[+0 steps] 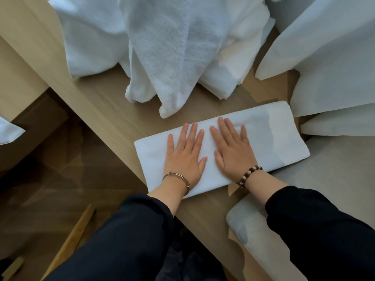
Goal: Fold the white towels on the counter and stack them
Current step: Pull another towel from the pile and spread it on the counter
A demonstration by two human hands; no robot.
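A white towel (272, 136), folded into a long narrow rectangle, lies flat on the wooden counter (109, 110) near its front edge. My left hand (183, 157) presses flat on the towel's left half, fingers straight and spread. Beside it, my right hand (233, 147) lies flat on the middle of the towel, fingers straight. A loose heap of unfolded white towels (162, 49) is piled at the back of the counter. Folded white towels (328, 63) lie at the right.
A pale grey-white folded cloth (334, 179) lies on the counter at the right, under my right forearm. The counter's left edge runs diagonally, with dark wooden floor (50, 169) below it. A wooden stick (73, 240) leans at the lower left.
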